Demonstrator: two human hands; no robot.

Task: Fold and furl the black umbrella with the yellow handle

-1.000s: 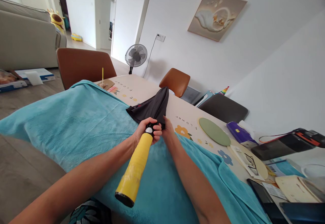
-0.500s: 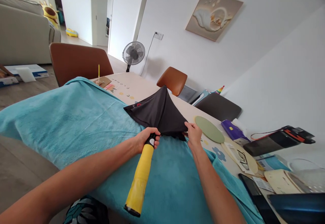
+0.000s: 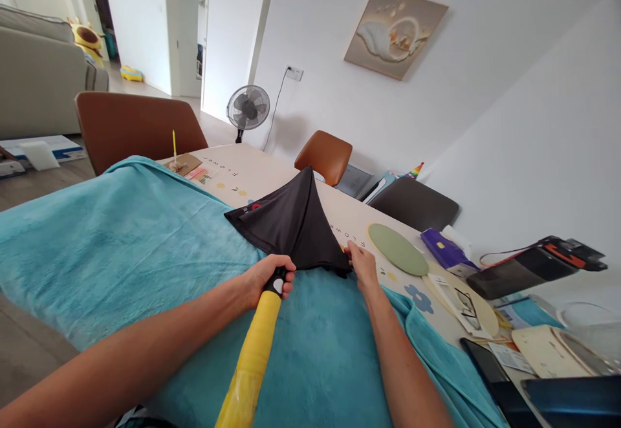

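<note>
A folding umbrella lies over a teal blanket (image 3: pixel 121 247) on the table, with a yellow handle (image 3: pixel 252 357) pointing toward me and a black canopy (image 3: pixel 291 221) spread in a loose cone. My left hand (image 3: pixel 264 276) is wrapped round the top of the handle, beside a white button. My right hand (image 3: pixel 361 263) pinches the right edge of the black canopy fabric and holds it out to the side.
Brown chairs (image 3: pixel 136 124) (image 3: pixel 323 154) stand at the far side. A green round mat (image 3: pixel 398 250), purple pack (image 3: pixel 444 250), papers, dark cases and a phone (image 3: pixel 485 366) crowd the table's right. A floor fan (image 3: pixel 247 108) and sofa (image 3: pixel 39 79) are behind.
My right hand left the handle and drew the canopy's edge out to the right, spreading the black fabric. My left hand kept its grip; the handle has shifted lower in view.
</note>
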